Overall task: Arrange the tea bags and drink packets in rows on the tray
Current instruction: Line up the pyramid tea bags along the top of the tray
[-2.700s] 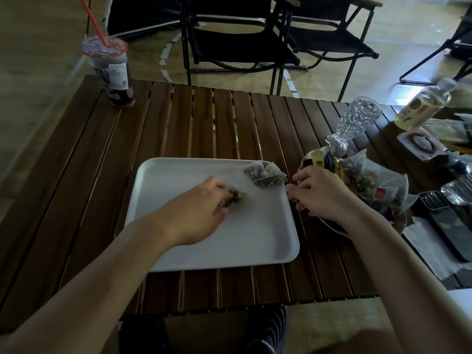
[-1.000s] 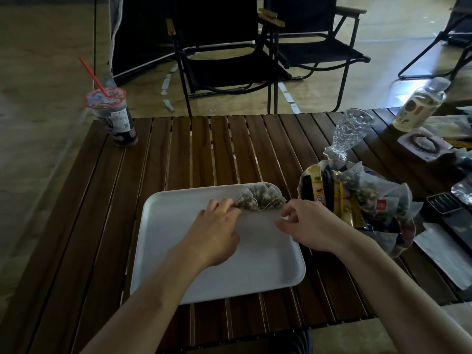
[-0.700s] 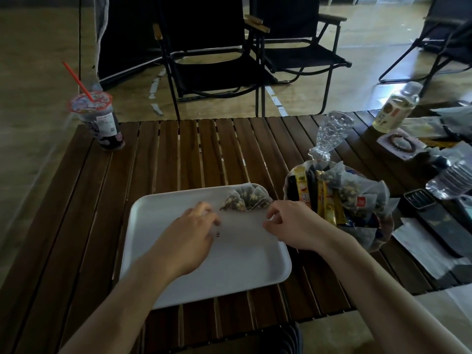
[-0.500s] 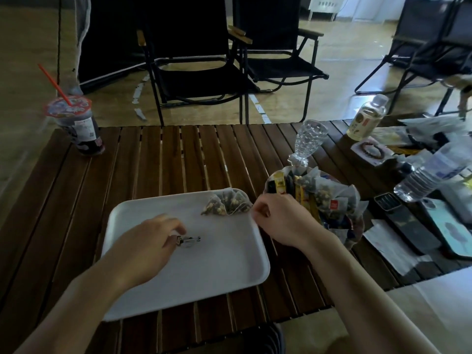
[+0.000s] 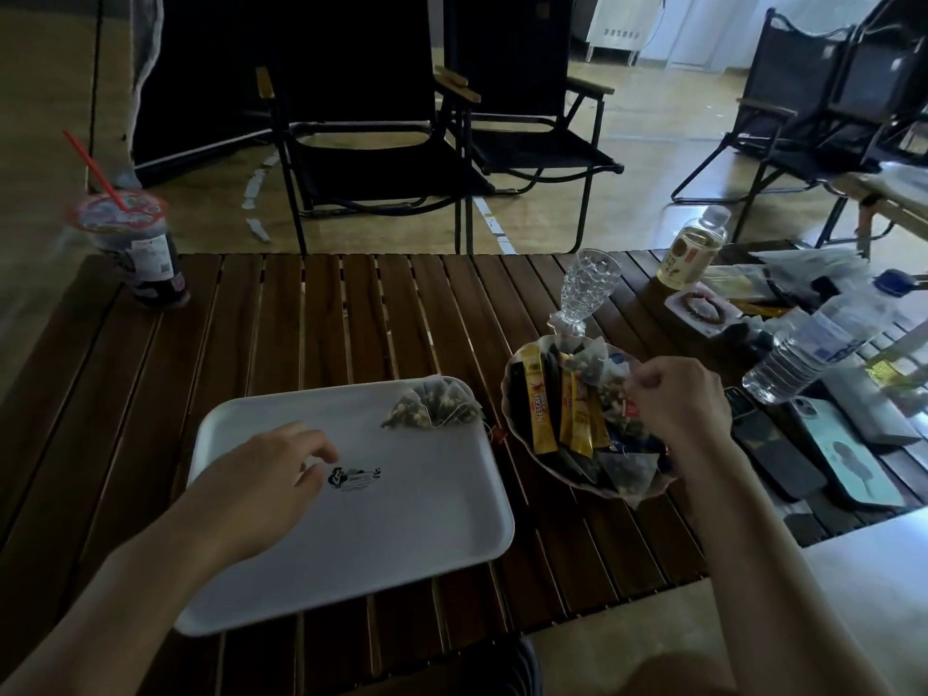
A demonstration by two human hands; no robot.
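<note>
Left hand [image 5: 261, 489] drawn back; tea bags [image 5: 432, 409] left on tray [image 5: 401, 535], beyond its loose, empty fingers. Right hand [image 5: 678, 399] moved into bowl [image 5: 552, 467], fingers curled, grip unclear. Next packet probably being fetched.

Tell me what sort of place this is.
Probably an indoor lounge or showroom furnished camping-style: a slatted wooden table, black folding camp chairs behind it, and a smooth floor with tape marks.

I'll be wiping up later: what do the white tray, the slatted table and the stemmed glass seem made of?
White tray: probably plastic or melamine, matte and smooth, with a rounded moulded rim. Slatted table: apparently wood, dark brown, grain lines showing, slight sheen. Stemmed glass: clear glass, possibly acrylic, with a pressed bumpy pattern.
</note>
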